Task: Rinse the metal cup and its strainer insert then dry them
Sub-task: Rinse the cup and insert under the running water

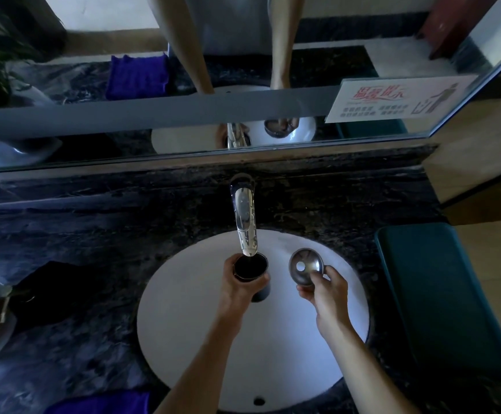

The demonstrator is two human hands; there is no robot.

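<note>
I hold the metal cup (pixel 250 271) upright in my left hand (pixel 237 289), right under the spout of the chrome faucet (pixel 244 221), its dark mouth open to the tip. My fingers wrap closed around the cup's wall, thumb toward me. The light is dim, so I cannot tell whether water is running into it.

Just beside the cup, to the right and not touching it, my right hand (pixel 327 291) holds the strainer insert (pixel 305 266), a round domed metal piece with a small hole showing near its middle. My fingers (pixel 316 276) pinch its near edge, thumb on top, and the disc tilts its face up toward me.

Both pieces hang over the white oval sink (pixel 183 339), whose overflow hole sits at the near wall. The sink is set into a dark marbled tabletop (pixel 94 234). A purple cloth (pixel 100 403) lies at the near edge, left of my left forearm. A dark teal bin (pixel 431 294) stands to the right of the sink. Behind the faucet a mirror (pixel 94 70) carries a printed notice (pixel 392 98) on its right side.
</note>
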